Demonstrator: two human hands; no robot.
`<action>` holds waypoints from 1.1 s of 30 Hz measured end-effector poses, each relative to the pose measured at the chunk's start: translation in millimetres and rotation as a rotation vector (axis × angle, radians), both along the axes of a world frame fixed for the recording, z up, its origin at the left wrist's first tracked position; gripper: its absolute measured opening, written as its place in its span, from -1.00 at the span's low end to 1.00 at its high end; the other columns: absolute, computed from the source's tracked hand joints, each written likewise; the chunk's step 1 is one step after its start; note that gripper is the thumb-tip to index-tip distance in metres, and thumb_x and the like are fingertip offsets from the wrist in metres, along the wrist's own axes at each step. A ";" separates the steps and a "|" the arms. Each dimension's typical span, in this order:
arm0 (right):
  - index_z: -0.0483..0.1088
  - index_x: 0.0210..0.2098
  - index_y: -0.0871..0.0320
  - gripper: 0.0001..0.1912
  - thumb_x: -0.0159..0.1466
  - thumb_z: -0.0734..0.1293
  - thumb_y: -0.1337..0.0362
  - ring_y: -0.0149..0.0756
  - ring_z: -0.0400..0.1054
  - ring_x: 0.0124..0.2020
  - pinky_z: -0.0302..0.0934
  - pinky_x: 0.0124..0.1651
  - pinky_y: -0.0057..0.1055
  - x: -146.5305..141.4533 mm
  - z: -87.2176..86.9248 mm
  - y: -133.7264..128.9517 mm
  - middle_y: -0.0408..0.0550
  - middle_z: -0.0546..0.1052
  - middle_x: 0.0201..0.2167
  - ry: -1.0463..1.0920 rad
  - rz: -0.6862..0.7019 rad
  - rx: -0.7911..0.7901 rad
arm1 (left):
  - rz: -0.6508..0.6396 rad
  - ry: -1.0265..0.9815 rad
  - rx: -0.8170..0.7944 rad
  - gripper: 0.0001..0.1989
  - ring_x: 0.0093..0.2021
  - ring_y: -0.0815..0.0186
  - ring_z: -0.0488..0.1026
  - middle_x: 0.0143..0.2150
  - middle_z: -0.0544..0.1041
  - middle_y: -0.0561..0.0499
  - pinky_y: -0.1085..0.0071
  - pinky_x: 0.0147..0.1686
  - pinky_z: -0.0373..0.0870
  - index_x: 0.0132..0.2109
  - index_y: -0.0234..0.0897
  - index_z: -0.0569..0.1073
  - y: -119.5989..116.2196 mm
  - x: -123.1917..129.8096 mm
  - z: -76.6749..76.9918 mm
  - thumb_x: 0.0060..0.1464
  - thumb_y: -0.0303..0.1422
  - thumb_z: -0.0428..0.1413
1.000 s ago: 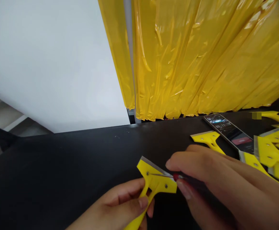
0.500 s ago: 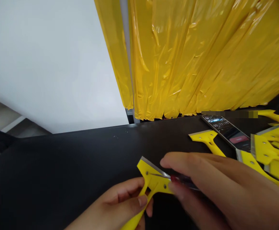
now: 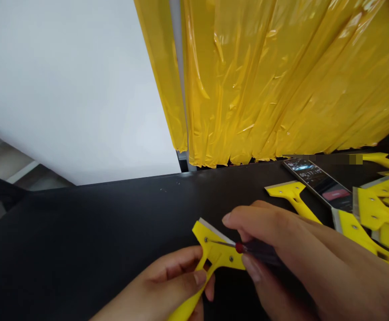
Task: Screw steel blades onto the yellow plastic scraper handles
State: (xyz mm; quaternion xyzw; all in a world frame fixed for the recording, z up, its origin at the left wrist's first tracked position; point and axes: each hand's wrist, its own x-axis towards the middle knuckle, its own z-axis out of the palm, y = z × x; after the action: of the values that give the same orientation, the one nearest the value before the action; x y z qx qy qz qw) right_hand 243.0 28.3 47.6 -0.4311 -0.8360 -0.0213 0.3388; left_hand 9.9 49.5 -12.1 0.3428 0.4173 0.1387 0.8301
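My left hand is closed round the handle of a yellow scraper, which is tilted with its metal blade edge facing up and right. Two screws show in its head. A screwdriver with a red collar and dark handle is in my right hand. Its thin shaft reaches left across the scraper head, and the tip is at the upper-left screw. My right thumb and fingers are around the screwdriver handle, most of which they hide.
A black table lies under my hands. To the right are several yellow scrapers, one single scraper and a phone showing a timer. Yellow plastic sheeting hangs behind, beside a large white panel.
My right fingers have shifted on the screwdriver handle, the thumb sitting a little further right. The screwdriver tip stays at the same screw, and my left hand keeps its hold on the scraper.
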 end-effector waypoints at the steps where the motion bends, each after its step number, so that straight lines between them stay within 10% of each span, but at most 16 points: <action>1: 0.30 -0.05 0.04 -0.70 0.26 0.22 0.46 -0.27 0.54 -0.47 0.25 -0.52 -0.33 -0.1 -0.1 0.2 -0.17 0.65 -0.34 -0.001 -0.002 -0.010 | 0.001 -0.004 -0.004 -0.74 -0.58 0.45 0.18 -0.49 0.31 0.12 0.48 -0.59 -0.01 -0.22 -0.25 0.51 0.5 0.2 0.2 0.22 -0.13 0.25; 19: 0.28 0.04 -0.03 -0.63 0.29 0.33 0.41 -0.40 0.56 -0.40 0.41 -0.44 -0.58 9.0 4.9 -4.6 -0.25 0.61 -0.32 0.197 -0.062 -0.120 | 0.026 -0.062 0.013 -0.83 -0.61 0.52 0.20 -0.33 0.42 0.03 0.49 -0.60 0.01 -0.19 -0.31 0.55 0.0 -0.6 3.8 0.28 -0.28 0.16; 33: 0.35 -0.05 0.03 -0.69 0.28 0.24 0.49 -0.30 0.54 -0.43 0.34 -0.45 -0.37 3.9 -3.4 1.3 -0.18 0.65 -0.34 0.118 0.064 -0.049 | 0.005 -0.099 0.027 -0.83 -0.59 0.51 0.26 -0.28 0.43 0.02 0.51 -0.63 0.04 -0.19 -0.29 0.55 1.3 -1.7 1.7 0.32 -0.30 0.13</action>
State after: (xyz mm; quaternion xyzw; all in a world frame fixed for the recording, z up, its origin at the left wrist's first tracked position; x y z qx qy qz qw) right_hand 246.9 29.5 44.2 -0.4130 -0.8281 0.0353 0.3775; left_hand 8.2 50.8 -10.4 0.3456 0.3749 0.1632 0.8446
